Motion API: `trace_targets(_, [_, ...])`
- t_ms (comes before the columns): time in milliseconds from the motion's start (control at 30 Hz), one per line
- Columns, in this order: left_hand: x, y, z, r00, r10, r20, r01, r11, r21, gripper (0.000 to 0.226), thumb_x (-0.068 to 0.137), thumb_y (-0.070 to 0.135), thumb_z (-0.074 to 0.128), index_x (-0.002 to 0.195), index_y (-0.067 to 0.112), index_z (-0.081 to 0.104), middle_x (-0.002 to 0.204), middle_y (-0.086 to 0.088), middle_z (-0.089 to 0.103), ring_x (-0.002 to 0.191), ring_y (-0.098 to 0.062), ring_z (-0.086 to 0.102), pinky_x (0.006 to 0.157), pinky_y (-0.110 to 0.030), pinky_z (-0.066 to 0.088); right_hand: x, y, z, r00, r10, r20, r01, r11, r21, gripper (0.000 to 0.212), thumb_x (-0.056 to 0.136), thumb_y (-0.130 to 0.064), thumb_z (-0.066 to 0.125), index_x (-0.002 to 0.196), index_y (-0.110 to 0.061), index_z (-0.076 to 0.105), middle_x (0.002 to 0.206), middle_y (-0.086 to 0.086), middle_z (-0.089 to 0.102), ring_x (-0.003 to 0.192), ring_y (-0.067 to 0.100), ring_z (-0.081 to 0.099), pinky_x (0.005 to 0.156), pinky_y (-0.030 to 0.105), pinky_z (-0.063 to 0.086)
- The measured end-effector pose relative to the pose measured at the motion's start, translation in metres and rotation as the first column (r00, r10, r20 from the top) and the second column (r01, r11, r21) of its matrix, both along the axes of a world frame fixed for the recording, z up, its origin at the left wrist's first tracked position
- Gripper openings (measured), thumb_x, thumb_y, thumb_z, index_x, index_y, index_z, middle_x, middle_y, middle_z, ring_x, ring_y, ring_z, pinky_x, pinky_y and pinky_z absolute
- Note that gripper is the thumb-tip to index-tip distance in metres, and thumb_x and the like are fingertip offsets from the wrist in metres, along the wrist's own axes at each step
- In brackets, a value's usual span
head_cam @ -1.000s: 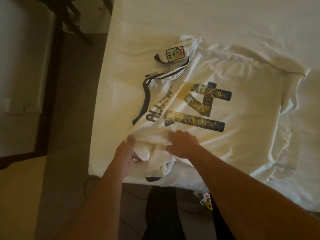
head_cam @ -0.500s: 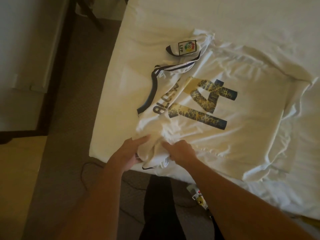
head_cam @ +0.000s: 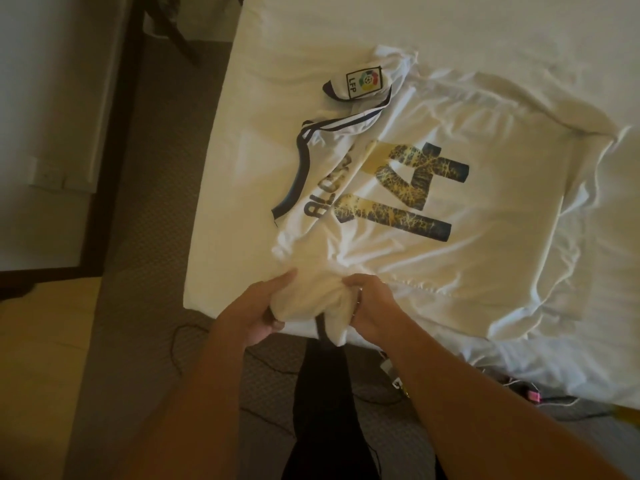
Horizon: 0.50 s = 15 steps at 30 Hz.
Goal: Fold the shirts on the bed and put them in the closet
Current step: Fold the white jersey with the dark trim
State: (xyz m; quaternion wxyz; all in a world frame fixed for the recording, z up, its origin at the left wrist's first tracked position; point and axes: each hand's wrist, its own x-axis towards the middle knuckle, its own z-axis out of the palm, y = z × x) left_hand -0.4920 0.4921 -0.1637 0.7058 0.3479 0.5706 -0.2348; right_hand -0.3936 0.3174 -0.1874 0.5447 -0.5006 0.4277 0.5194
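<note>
A white-sheeted bed fills the right of the frame, with patterned grey-brown carpet at left, dark wooden furniture beside it, and dim warm light.

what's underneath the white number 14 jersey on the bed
The jersey lies on the white bedsheet, which shows around it. Both hands, left hand and right hand, bunch its near sleeve at the bed's edge. Whatever lies beneath the spread fabric is covered.
</note>
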Motion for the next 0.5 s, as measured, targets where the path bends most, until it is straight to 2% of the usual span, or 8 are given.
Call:
trace_targets(67, [-0.006, 0.004, 0.001, 0.983, -0.181, -0.021, 0.18, 0.984, -0.012, 0.065, 0.065, 0.034, 0.094, 0.119, 0.007, 0.069, 0.1, -0.009, 0.071, 0.076, -0.019, 0.063, 0.046, -0.025, 0.04, -0.007, 0.001, 0.0, 0.998, 0.05, -0.036, -0.05, 0.999, 0.001, 0.045, 0.08, -0.011, 0.078, 0.119, -0.002, 0.058, 0.115, 0.019, 0.066, 0.102, 0.037, 0.068, 0.082, 0.053, 0.059])
trace_targets(133, [-0.01, 0.008, -0.001, 0.981, -0.194, -0.018, 0.194, 0.98, 0.04, 0.072, 0.056, 0.035, 0.096, 0.117, 0.006, 0.071, 0.11, -0.009, 0.074, 0.098, -0.027, 0.066, 0.066, -0.032, 0.049, -0.011, -0.002, -0.003, 0.984, 0.176, -0.02, -0.176, 0.984, -0.011, 0.058, 0.077, -0.012, 0.083, 0.127, -0.001, 0.054, 0.117, 0.019, 0.065, 0.101, 0.039, 0.068, 0.081, 0.057, 0.059])
trace_targets(200, [-0.01, 0.01, -0.003, 0.999, -0.027, 0.037, 0.023, 0.994, 0.106, 0.056, 0.071, 0.032, 0.087, 0.119, 0.009, 0.071, 0.12, -0.007, 0.073, 0.116, -0.029, 0.064, 0.094, -0.039, 0.05, -0.011, -0.006, -0.002, 0.956, 0.292, -0.03, -0.292, 0.956, 0.0, 0.047, 0.083, -0.013, 0.078, 0.123, -0.003, 0.056, 0.118, 0.017, 0.064, 0.104, 0.037, 0.066, 0.083, 0.052, 0.059])
trace_targets(267, [-0.01, 0.012, -0.004, 0.978, 0.162, 0.131, -0.179, 0.975, 0.129, 0.038, 0.088, 0.023, 0.073, 0.124, 0.013, 0.068, 0.125, -0.005, 0.072, 0.12, -0.026, 0.063, 0.103, -0.038, 0.048, -0.01, -0.006, -0.001, 0.939, 0.34, -0.046, -0.335, 0.938, 0.09, 0.034, 0.09, -0.015, 0.071, 0.12, -0.008, 0.059, 0.118, 0.016, 0.065, 0.105, 0.035, 0.065, 0.086, 0.047, 0.058])
trace_targets(333, [-0.015, 0.013, -0.006, 0.948, 0.229, 0.221, -0.256, 0.962, 0.099, 0.048, 0.088, 0.024, 0.073, 0.135, 0.018, 0.063, 0.132, -0.003, 0.069, 0.126, -0.025, 0.061, 0.109, -0.043, 0.046, -0.01, -0.002, 0.002, 0.949, 0.312, -0.056, -0.3, 0.941, 0.156, 0.025, 0.097, -0.016, 0.063, 0.121, -0.011, 0.058, 0.121, 0.016, 0.064, 0.106, 0.035, 0.065, 0.086, 0.046, 0.058])
trace_targets(400, [-0.022, 0.014, -0.001, 0.946, 0.206, 0.249, -0.217, 0.976, 0.017, 0.057, 0.087, 0.028, 0.076, 0.141, 0.023, 0.058, 0.136, -0.004, 0.066, 0.127, -0.028, 0.061, 0.105, -0.051, 0.049, -0.013, 0.006, 0.003, 0.966, 0.253, -0.058, -0.24, 0.954, 0.18, 0.027, 0.1, -0.017, 0.058, 0.126, -0.009, 0.059, 0.123, 0.017, 0.066, 0.11, 0.036, 0.065, 0.086, 0.046, 0.057])
trace_targets(433, [-0.026, 0.016, 0.002, 0.955, 0.17, 0.243, -0.171, 0.985, -0.018, 0.055, 0.088, 0.026, 0.075, 0.14, 0.023, 0.058, 0.133, -0.005, 0.068, 0.122, -0.029, 0.064, 0.096, -0.051, 0.054, -0.013, 0.009, 0.005, 0.97, 0.237, -0.061, -0.223, 0.957, 0.183, 0.026, 0.1, -0.016, 0.057, 0.125, -0.009, 0.061, 0.122, 0.018, 0.068, 0.11, 0.037, 0.066, 0.086, 0.047, 0.057])
trace_targets(500, [-0.032, 0.019, 0.007, 0.976, 0.085, 0.201, -0.077, 0.996, -0.048, 0.047, 0.085, 0.02, 0.075, 0.131, 0.02, 0.061, 0.112, -0.007, 0.074, 0.091, -0.024, 0.073, 0.07, -0.041, 0.059, -0.015, 0.014, 0.01, 0.966, 0.247, -0.07, -0.23, 0.954, 0.194, 0.024, 0.101, -0.02, 0.054, 0.119, -0.009, 0.066, 0.116, 0.018, 0.072, 0.106, 0.037, 0.068, 0.082, 0.046, 0.058])
